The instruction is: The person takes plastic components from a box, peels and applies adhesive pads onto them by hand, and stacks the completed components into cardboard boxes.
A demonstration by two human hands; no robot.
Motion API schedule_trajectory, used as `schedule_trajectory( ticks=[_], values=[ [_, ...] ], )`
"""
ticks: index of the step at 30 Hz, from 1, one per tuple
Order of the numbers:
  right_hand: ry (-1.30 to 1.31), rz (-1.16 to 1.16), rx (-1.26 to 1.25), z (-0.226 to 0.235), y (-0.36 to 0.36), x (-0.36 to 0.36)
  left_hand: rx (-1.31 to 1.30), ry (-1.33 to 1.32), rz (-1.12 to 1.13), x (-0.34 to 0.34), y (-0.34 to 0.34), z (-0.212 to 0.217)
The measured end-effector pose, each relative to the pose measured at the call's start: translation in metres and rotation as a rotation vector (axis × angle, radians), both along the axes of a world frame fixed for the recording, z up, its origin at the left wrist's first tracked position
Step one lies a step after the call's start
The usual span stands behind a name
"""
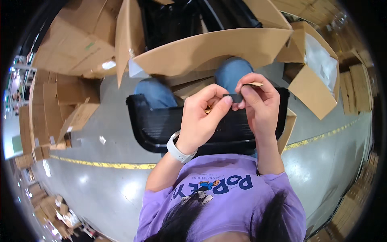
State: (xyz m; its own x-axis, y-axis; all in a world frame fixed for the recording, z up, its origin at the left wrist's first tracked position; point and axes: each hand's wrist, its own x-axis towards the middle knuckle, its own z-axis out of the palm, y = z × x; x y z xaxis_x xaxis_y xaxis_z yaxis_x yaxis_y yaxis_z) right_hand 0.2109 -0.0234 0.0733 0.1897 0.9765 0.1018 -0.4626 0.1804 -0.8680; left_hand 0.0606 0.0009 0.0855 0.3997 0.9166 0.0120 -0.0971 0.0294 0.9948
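Observation:
Between my two hands is a small dark grey strip [233,97], pinched at both ends by thumbs and fingers. My left hand [205,113], with a pale watch band [179,150] at the wrist, grips its left end. Its right end is held by my right hand [260,99], where a thin tan sliver [256,84] also sticks out between the fingers. Another bit of tan shows under my left thumb. Below both hands, a black ribbed plastic tray-like piece [161,127] lies across my lap.
In front of my knees stands an open cardboard box [209,50] with black plastic parts [173,24] inside. Another open carton [312,88] with a white liner [321,60] is at the right. Several cartons [72,97] stand at the left. A yellow line [109,165] crosses the grey floor.

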Motion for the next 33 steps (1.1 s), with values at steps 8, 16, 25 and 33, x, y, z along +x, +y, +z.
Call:
schedule_trajectory(
  ticks=[8,16,25,33],
  values=[
    [0.500,0.193,-0.250,-0.012,0.020,-0.018,-0.119,-0.105,0.187,-0.032,0.004,-0.010],
    [0.249,0.305,-0.194,-0.022,0.014,-0.026,0.058,0.011,0.177,-0.027,0.004,-0.021],
    [0.193,0.331,-0.280,-0.023,0.015,-0.027,0.006,-0.024,0.128,-0.036,0.009,-0.028],
    [0.312,0.457,-0.312,-0.026,0.015,-0.029,-0.057,-0.094,-0.011,-0.047,0.016,-0.035]
  ],
)
